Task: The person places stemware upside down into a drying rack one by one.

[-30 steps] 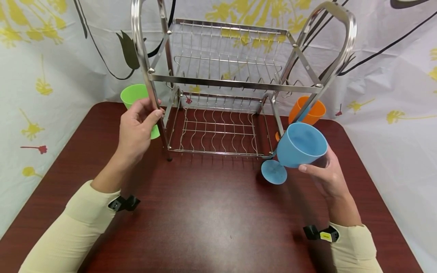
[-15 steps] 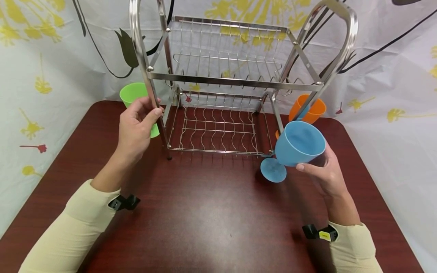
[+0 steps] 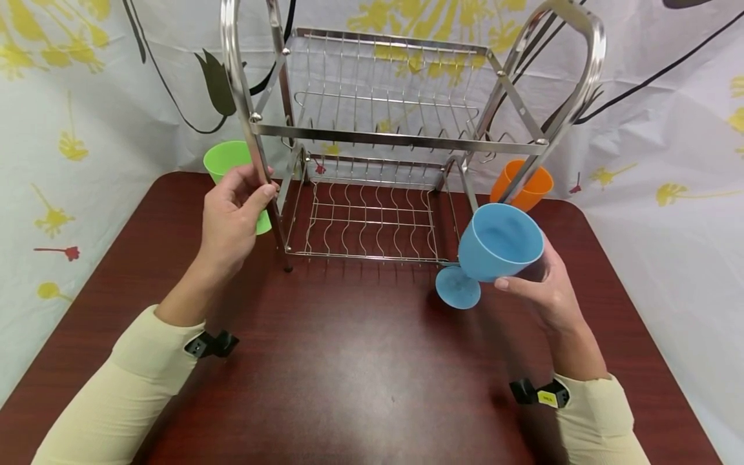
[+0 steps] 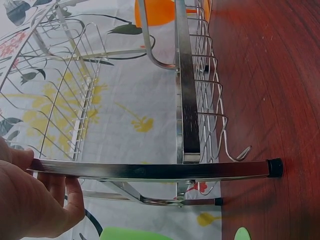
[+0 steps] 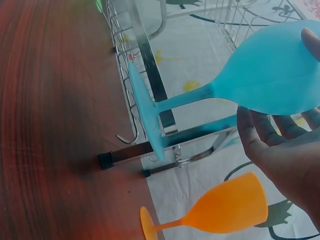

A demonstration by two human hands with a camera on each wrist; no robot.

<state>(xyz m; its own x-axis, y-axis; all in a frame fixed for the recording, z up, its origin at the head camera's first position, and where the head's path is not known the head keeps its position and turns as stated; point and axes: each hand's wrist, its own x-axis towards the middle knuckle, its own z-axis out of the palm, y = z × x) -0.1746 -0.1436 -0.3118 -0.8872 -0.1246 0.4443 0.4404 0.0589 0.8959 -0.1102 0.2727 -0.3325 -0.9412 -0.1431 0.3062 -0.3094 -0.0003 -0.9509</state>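
My left hand (image 3: pixel 232 216) pinches the front left leg of a two-tier metal dish rack (image 3: pixel 401 140), thumb and fingers on either side of the bar. In the right wrist view, a blue plastic goblet (image 5: pixel 270 75) has my right hand (image 5: pixel 285 150) curled round its bowl. The goblet stands upright, its round foot close over the table by the rack's front right corner. Behind the left hand is a green goblet (image 3: pixel 223 158), partly hidden by hand and leg. An orange goblet (image 3: pixel 531 187) stands behind the blue one, right of the rack.
The rack's lower shelf (image 3: pixel 372 219) has wavy wires, and small hooks hang below the upper tier. A dark red wooden table (image 3: pixel 349 374) bears everything. White cloth with yellow flowers (image 3: pixel 75 90) hangs behind and at both sides.
My right hand has moved slightly left with the blue goblet, bringing it nearer the rack's front right corner. The left hand stays on the rack leg.
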